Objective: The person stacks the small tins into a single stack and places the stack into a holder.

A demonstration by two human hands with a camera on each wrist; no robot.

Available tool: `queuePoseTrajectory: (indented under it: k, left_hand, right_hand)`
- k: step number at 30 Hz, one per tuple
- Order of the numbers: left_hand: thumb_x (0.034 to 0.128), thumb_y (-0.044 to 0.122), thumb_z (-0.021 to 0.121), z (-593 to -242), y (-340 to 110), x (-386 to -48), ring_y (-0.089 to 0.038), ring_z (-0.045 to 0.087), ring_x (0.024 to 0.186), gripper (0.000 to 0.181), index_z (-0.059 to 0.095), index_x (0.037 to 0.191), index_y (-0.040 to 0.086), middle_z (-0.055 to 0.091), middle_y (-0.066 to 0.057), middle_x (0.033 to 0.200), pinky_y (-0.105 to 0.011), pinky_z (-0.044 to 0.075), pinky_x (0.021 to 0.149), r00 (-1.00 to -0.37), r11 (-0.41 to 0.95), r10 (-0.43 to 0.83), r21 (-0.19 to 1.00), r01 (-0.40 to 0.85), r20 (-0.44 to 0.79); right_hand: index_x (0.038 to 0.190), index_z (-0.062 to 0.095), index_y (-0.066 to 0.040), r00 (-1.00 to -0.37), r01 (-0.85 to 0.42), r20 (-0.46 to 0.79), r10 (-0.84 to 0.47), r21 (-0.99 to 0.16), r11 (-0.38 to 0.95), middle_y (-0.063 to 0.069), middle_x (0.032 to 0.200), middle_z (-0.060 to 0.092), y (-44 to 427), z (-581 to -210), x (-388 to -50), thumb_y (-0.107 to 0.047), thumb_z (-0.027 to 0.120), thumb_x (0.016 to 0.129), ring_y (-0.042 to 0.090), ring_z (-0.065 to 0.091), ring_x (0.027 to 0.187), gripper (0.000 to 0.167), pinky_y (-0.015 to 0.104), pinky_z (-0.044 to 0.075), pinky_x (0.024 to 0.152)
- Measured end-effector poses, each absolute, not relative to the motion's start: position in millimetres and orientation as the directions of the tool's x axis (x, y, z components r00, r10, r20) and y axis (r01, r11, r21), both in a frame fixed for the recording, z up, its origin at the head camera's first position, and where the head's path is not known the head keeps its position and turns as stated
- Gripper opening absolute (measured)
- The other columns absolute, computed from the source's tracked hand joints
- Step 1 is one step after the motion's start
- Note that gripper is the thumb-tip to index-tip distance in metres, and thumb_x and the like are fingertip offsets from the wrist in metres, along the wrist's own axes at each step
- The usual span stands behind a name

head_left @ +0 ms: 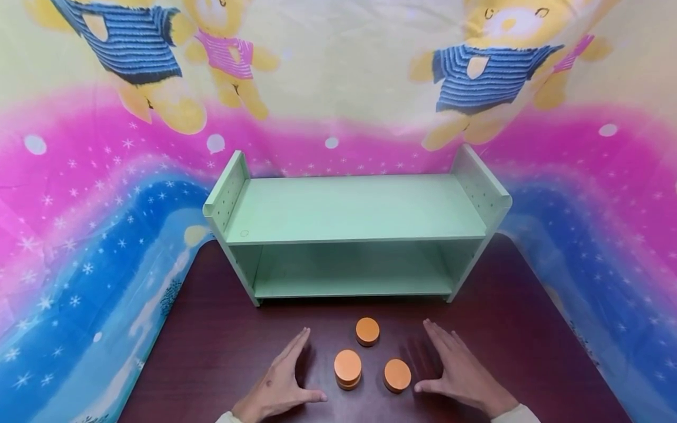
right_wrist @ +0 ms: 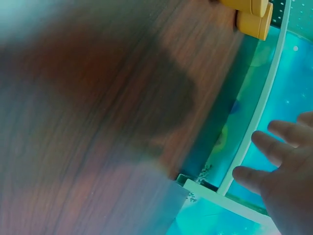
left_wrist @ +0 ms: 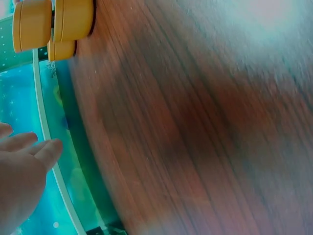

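Several short round orange tins stand on the dark table between the two hands in the head view. One tin is farthest back, another tin is to the right, and the left one looks taller; whether it is two stacked cannot be told. Seams ring the sides of the tins in the left wrist view. My left hand is left of them, fingers extended and thumb spread, touching none. To their right, my right hand has its fingers spread, thumb near the right tin, holding nothing.
A pale green two-tier shelf stands behind the tins at the back of the dark wooden table. Its side panels rise above the top board. A printed cloth with bears hangs behind and along both sides.
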State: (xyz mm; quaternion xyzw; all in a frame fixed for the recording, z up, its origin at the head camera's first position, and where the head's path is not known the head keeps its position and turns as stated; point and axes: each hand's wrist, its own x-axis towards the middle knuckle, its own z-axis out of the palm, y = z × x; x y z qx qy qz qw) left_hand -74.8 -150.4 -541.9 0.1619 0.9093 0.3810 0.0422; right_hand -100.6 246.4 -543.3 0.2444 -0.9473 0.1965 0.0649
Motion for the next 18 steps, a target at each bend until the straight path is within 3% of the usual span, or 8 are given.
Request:
queuePoseTrajectory:
  k: [10,18]
  left_hand:
    - [0.0622,0.045,0.094,-546.1,-137.8,-74.7,-0.032,0.044,0.137,0.115,0.037,0.153,0.006,0.042,-0.017,0.152,-0.054,0.044,0.107,-0.933,0.613,0.330,0.719,0.327,0.143]
    - [0.0609,0.045,0.095,-550.3,-127.4,-72.3,-0.034,0.046,0.134,0.108,0.045,0.148,0.005,0.049,-0.012,0.148,-0.059,0.042,0.106,-0.935,0.574,0.327,0.757,0.313,0.138]
  right_hand:
    - [0.150,0.038,0.004,-0.904,-0.415,0.101,-0.416,-0.444,0.794,0.024,0.147,0.046,239.4,-545.8,-100.4,-0.068,0.083,0.063,0.043,0.047,0.132,0.121,0.063,0.037,0.108]
    - [0.150,0.039,0.001,-0.910,-0.380,0.053,-0.410,-0.500,0.778,0.026,0.146,0.046,232.7,-548.0,-98.4,-0.068,0.083,0.063,0.048,0.045,0.131,0.119,0.063,0.042,0.104]
